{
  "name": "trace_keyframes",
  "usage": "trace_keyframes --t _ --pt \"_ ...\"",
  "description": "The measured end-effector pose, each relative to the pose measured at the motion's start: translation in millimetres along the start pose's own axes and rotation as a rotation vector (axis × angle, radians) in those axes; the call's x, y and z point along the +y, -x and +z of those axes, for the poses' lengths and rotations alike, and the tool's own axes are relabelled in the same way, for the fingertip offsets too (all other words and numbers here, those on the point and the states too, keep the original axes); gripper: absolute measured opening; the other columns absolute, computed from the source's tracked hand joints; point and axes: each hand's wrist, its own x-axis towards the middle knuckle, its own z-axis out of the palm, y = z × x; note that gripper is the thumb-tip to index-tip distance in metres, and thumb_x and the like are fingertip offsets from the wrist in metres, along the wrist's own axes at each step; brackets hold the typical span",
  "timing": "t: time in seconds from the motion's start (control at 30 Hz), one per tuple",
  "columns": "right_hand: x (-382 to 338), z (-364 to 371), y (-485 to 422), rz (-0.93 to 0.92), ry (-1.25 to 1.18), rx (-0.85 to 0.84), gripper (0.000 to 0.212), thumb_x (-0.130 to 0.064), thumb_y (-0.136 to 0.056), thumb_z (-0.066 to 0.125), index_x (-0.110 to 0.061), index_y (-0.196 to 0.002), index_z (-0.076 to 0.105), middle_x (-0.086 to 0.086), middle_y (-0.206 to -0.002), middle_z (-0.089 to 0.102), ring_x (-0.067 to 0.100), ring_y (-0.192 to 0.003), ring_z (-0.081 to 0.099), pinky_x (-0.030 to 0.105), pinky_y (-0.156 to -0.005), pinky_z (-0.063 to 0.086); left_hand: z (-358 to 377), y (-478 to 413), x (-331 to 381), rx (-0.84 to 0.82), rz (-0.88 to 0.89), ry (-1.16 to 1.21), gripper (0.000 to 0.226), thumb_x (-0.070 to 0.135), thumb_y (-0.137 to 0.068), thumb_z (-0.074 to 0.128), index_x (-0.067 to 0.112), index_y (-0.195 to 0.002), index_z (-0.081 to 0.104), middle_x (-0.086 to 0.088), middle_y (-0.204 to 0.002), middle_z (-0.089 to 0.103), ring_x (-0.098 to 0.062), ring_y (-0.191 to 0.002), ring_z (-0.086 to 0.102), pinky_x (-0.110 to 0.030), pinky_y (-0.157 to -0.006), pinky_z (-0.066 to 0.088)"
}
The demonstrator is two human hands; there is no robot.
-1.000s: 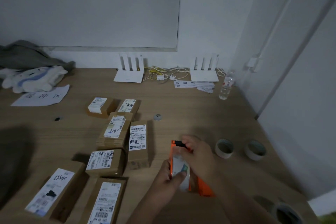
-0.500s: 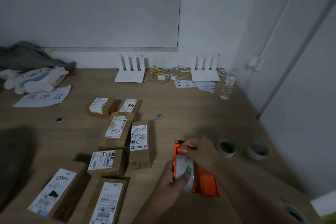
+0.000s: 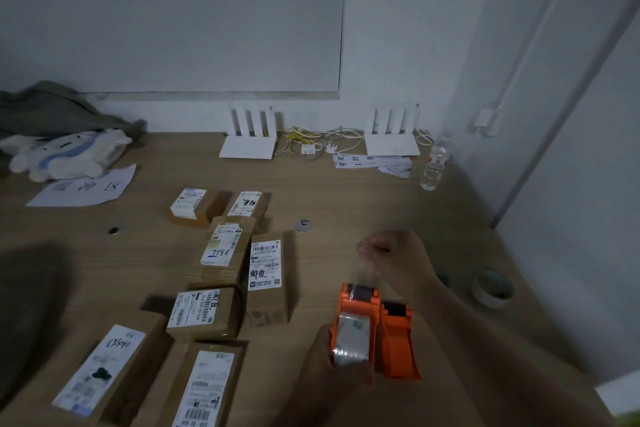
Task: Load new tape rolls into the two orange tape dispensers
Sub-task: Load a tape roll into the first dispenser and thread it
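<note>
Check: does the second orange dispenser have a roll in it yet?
No. The right-hand dispenser sits empty on the table, while the left hand holds the loaded dispenser beside it.

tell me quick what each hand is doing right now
Left hand: closed around the tape dispenser, gripping it at the tape roll.
Right hand: fingers pinched on the clear tape end, above the dispenser.

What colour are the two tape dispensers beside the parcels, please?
Both plastic tape dispensers are bright orange, shown clearly in the head view.

Two orange dispensers (image 3: 360, 319) (image 3: 398, 343) side by side, clear tape roll (image 3: 351, 340) loaded
</note>
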Motion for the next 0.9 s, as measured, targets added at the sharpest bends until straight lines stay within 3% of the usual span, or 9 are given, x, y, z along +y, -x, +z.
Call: trace_keyframes --t 0.13,0.27,0.43,0.53,0.7,0.77,0.9 --pt "1 0 -1 -0.006 -0.026 -0.014 0.038 -0.021 -0.084 0.067 -0.016 -0.048 0.055 -0.005 -0.044 0.052 0.001 -0.048 0.047 0.023 -0.052 0.037 3 1 -13 0.018 -0.04 0.044 0.051 0.008 -0.065 0.077 0.012 -0.113 0.059 -0.009 -0.1 0.073 -0.014 -0.081 0.073 -0.022 -0.063 0.055" --pt "0 2 0 -0.009 0.016 0.0 0.034 -0.021 -0.082 0.069 -0.017 -0.05 0.059 -0.006 -0.046 0.057 -0.001 -0.05 0.053 0.018 -0.05 0.038 7 2 -14 0.054 -0.062 0.032 0.053 0.014 -0.067 0.077 0.013 -0.116 0.058 -0.006 -0.098 0.074 -0.011 -0.083 0.073 -0.022 -0.064 0.056" --pt "-3 2 0 -0.03 0.071 0.077 0.035 -0.024 -0.085 0.067 -0.013 -0.053 0.056 0.004 -0.052 0.056 0.013 -0.053 0.057 0.024 -0.052 0.038 14 1 0 0.103 -0.016 0.087 0.033 0.002 -0.079 0.075 0.011 -0.107 0.06 0.007 -0.076 0.077 -0.003 -0.065 0.07 -0.019 -0.056 0.055" --pt "-5 -1 0 -0.02 0.081 0.127 0.035 -0.023 -0.085 0.066 -0.006 -0.056 0.055 0.004 -0.05 0.051 0.014 -0.051 0.051 0.025 -0.052 0.035 17 -4 8 0.137 -0.005 0.099 0.028 0.004 -0.078 0.076 0.01 -0.102 0.062 0.004 -0.072 0.074 0.001 -0.066 0.069 -0.016 -0.057 0.054" --pt "-7 -5 1 -0.025 0.109 0.202 0.033 -0.022 -0.086 0.065 -0.001 -0.062 0.061 0.013 -0.056 0.061 0.018 -0.055 0.054 0.011 -0.049 0.033 17 -12 11 0.172 -0.006 0.091 0.031 0.035 -0.071 0.078 0.022 -0.097 0.067 -0.006 -0.091 0.077 -0.023 -0.083 0.074 -0.049 -0.078 0.06" --pt "-9 -5 2 -0.013 0.105 0.233 0.033 -0.02 -0.087 0.065 -0.004 -0.059 0.057 0.009 -0.052 0.056 0.011 -0.061 0.055 0.008 -0.051 0.034 17 -14 11 0.165 0.0 0.082 0.031 0.044 -0.07 0.076 0.025 -0.093 0.068 -0.006 -0.089 0.077 -0.023 -0.081 0.075 -0.047 -0.075 0.061" --pt "-10 -7 0 0.01 0.095 0.243 0.033 -0.021 -0.086 0.064 -0.02 -0.055 0.054 -0.006 -0.046 0.049 -0.002 -0.049 0.051 0.004 -0.051 0.035 19 -13 7 0.196 -0.007 0.076 0.02 0.042 -0.074 0.074 0.028 -0.086 0.068 -0.01 -0.083 0.076 -0.027 -0.074 0.074 -0.044 -0.068 0.061"
